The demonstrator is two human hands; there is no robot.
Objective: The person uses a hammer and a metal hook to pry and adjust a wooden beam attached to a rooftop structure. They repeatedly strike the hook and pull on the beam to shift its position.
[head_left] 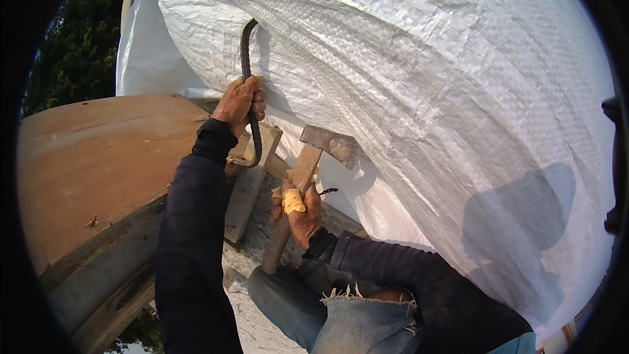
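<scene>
Left hand (241,102): one, grip closed firmly round a dark bar (246,52), which stands roughly upright; upper end bent, at the white woven sheet (419,105); lower end hooked, near a timber piece (244,200). Right hand (303,217): one, grip closed round the wooden handle of an axe (306,167), head uppermost, near the sheet; yellow wrapping (293,200) about a finger. Sheet: one, large, creased, a rounded shadow lying on it to my right. Brown panel (105,164): one, scuffed, left of the dark sleeve (190,242). Jeans (367,324): one pair, torn, frayed.
</scene>
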